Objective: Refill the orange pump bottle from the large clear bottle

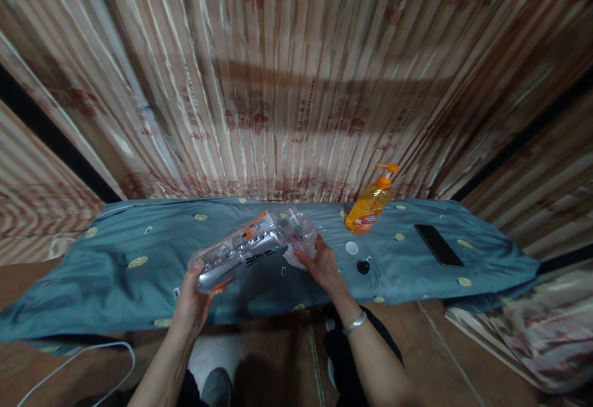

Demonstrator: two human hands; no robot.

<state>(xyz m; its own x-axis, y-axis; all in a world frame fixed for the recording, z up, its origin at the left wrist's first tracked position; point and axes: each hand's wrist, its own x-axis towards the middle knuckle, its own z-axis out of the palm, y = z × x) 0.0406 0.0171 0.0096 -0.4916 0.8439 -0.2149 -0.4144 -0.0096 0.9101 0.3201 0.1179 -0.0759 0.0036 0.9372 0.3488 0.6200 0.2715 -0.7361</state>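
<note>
My left hand (195,293) is wrapped round the lower end of a clear plastic bottle (236,252) with a silver and orange label. The bottle is tilted, its neck pointing up to the right over the cloth. At that neck end, my right hand (320,263) holds a crumpled piece of clear plastic (303,234) with a white, torn-looking edge; whether it touches the bottle's mouth I cannot tell. A bracelet circles my right wrist. Right of this hand, a small white disc (352,247) and a small black cap-like object (363,267) lie on the cloth.
A teal patterned cloth (115,283) covers the low surface before me. An orange pump bottle (369,206) stands at the back right, and a black phone (438,245) lies farther right. Striped curtains (278,86) hang behind. A white cable (102,345) loops at the lower left.
</note>
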